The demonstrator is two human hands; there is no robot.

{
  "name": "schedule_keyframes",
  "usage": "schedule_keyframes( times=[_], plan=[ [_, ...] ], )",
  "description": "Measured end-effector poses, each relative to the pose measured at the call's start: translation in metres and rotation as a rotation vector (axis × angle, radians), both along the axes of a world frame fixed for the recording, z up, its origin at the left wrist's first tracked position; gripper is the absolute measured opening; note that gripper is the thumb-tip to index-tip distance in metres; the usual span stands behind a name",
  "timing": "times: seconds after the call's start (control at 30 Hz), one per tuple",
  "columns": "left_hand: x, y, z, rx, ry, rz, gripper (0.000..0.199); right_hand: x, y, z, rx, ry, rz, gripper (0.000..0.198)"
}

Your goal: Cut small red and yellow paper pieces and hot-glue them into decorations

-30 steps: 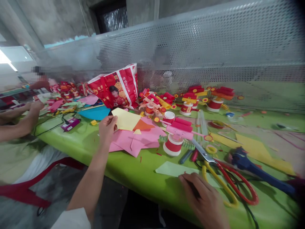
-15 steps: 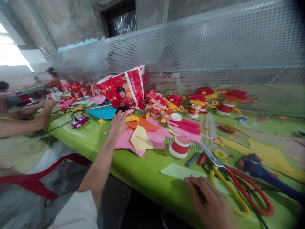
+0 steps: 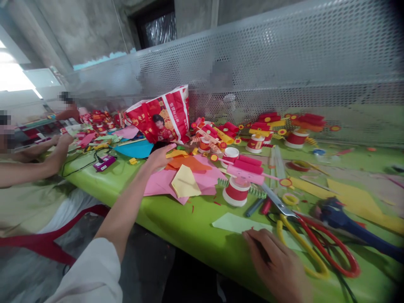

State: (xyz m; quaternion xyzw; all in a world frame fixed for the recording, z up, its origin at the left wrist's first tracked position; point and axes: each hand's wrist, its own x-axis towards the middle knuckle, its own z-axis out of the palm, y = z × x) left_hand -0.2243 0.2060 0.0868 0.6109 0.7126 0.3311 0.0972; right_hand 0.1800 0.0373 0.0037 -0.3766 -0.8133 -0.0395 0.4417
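My left hand (image 3: 158, 157) reaches to the far side of the coloured paper pile, beside a blue paper sheet (image 3: 134, 149). A pink edge shows at its fingertips, but most of its fingers are hidden. Under and beside it lie pink paper (image 3: 158, 182), orange paper (image 3: 191, 164) and a pale yellow piece (image 3: 185, 182). My right hand (image 3: 277, 261) rests at the table's near side with thumb and fingers pinched together; a tiny red bit shows at the tips. It lies over a pale green paper strip (image 3: 229, 222), next to large scissors (image 3: 284, 208) with yellow and red handles.
A pink and red paper figure on a spool (image 3: 236, 191) stands mid-table, with similar ones behind. A red bag (image 3: 160, 118) leans against the perforated metal panel (image 3: 284, 54). A blue glue gun (image 3: 344, 219) lies right. A co-worker's arm (image 3: 34, 168) is at left.
My left hand has drawn slightly back toward me, its fingers now less visible, and the pink paper beneath has slid left. My right hand keeps its pinch near the green strip. The view has shifted slightly.
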Motion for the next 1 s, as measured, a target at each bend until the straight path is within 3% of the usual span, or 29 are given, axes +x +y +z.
schedule_keyframes(
  times=[0.13,0.27,0.37,0.47,0.63,0.7,0.83,1.0],
  plan=[
    [0.016,0.021,-0.001,-0.042,-0.141,0.018,0.031,0.002,-0.001,-0.003,-0.004,0.012,-0.015,0.012],
    [0.012,0.024,0.017,0.029,-0.361,0.099,0.029,0.002,-0.002,-0.002,-0.034,0.024,-0.005,0.009],
    [0.009,0.002,0.029,0.11,-0.583,0.14,0.034,0.001,-0.002,-0.001,-0.02,0.043,0.002,0.011],
    [0.024,-0.038,0.022,0.131,-0.8,0.126,0.037,0.0,-0.001,-0.001,-0.057,0.05,0.002,0.012],
    [0.096,-0.118,-0.025,0.004,-1.078,0.06,0.029,-0.005,-0.01,0.015,-0.184,0.12,-0.013,0.013],
    [0.131,-0.143,-0.039,-0.015,-1.378,0.102,0.028,-0.011,-0.016,0.029,-0.273,0.172,0.01,0.015],
    [0.194,-0.175,-0.047,0.023,-1.555,0.085,0.03,-0.026,-0.021,0.05,-0.523,0.309,0.042,0.029],
    [0.237,-0.194,-0.049,0.01,-1.601,0.003,0.03,-0.039,-0.018,0.049,-0.774,0.49,0.08,0.034]
  ],
)
